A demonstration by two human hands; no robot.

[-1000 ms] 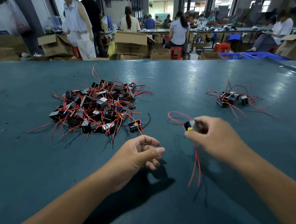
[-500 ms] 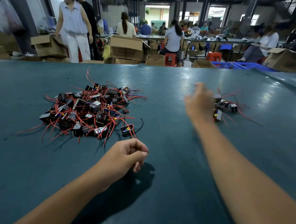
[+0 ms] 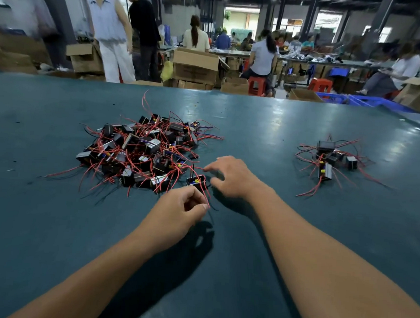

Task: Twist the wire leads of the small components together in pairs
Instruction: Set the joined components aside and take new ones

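Nearby, the left hand [image 3: 181, 211] pinches a red lead of a small component [image 3: 196, 182] at the edge of the big pile [image 3: 140, 149] mid-desk [image 3: 255, 127]. Just beside it, the right hand [image 3: 230, 176] hovers, fingers loosely spread. A smaller heap [image 3: 329, 158] lies toward the desk's right edge, boxes [image 3: 197, 67] beyond.

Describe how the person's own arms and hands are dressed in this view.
Both forearms are bare from the bottom edge of the frame up to the wrists: no sleeves show. The left hand and the right hand wear no gloves, and no watch, bracelet or ring can be seen on either. The fingers of the right hand are blurred, so fine detail there is unclear.
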